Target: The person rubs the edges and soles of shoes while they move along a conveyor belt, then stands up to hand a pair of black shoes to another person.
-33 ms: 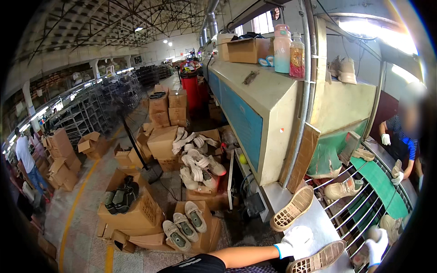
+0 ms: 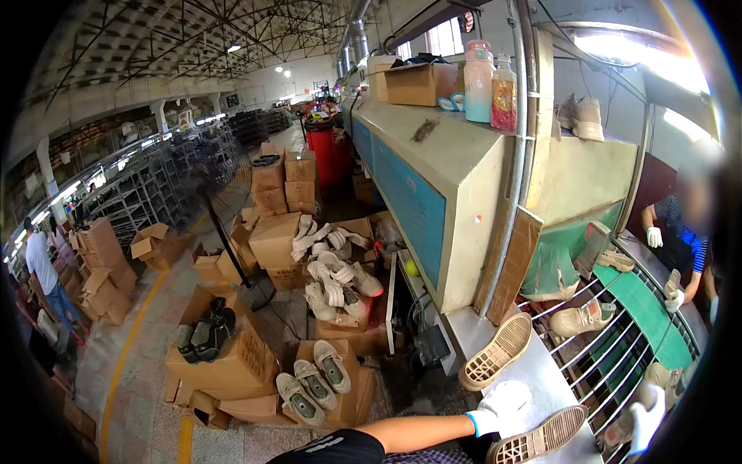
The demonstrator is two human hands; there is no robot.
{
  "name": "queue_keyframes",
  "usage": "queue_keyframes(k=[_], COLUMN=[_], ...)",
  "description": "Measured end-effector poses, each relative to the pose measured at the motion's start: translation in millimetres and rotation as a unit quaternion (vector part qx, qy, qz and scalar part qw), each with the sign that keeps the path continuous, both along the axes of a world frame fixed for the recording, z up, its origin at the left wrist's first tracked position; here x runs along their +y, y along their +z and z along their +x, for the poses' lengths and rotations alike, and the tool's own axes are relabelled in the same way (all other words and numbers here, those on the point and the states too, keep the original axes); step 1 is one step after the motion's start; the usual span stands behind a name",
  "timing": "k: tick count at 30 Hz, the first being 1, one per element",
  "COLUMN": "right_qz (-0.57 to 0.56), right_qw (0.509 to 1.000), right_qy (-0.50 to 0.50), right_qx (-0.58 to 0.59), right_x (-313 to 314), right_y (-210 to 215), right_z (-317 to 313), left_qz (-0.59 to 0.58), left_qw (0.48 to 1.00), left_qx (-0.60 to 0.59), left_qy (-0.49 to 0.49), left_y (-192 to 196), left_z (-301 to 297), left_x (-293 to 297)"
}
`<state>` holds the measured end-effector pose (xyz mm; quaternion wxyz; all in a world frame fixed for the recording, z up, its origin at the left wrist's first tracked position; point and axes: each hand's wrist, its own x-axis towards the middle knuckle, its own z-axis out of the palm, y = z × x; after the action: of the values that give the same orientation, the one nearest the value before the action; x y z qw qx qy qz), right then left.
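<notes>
My left hand (image 2: pixel 504 407), in a white glove, rests on the metal ledge (image 2: pixel 535 380) between two beige shoe soles. One sole (image 2: pixel 497 353) lies tread up beyond the hand; the other sole (image 2: pixel 539 438) lies nearer, close to the wrist. Glare washes out the left fingers, so their pose is unclear. Over the rod rack at lower right, my gloved right hand (image 2: pixel 646 421) has its fingers apart, with nothing visible in its grip. A beige shoe (image 2: pixel 662 376) sits just beyond it, and a blurred shoe (image 2: pixel 617 433) is beside it on the rods.
Beyond the rack's metal rods runs a green conveyor belt (image 2: pixel 645 309), with a beige shoe (image 2: pixel 581 317) on the rods. Across it, a gloved co-worker (image 2: pixel 684 240) holds a shoe. A large machine housing (image 2: pixel 479 193) stands ahead. Shoe-topped cartons (image 2: pixel 224 379) stand at left.
My right hand has shifted slightly to the right, and its fingers look more spread. My left hand and the two soles stay nearly where they were.
</notes>
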<state>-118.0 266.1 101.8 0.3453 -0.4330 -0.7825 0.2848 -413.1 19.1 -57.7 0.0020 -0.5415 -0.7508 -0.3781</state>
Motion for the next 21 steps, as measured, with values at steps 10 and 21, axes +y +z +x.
queue_keyframes(k=[10,21], right_qz=[-0.301,-0.498], right_qw=[0.925,0.607], right_qy=[-0.005,-0.185], right_qx=[0.231,0.591], right_x=[-162,-381], right_y=[-73,-321], right_z=[50,180], left_qz=[-0.012,-0.234], left_qw=[0.998,0.932], left_qx=[-0.055,0.23], left_qy=[-0.031,-0.151], left_y=[5,60], left_z=[-7,-7], left_x=[69,136])
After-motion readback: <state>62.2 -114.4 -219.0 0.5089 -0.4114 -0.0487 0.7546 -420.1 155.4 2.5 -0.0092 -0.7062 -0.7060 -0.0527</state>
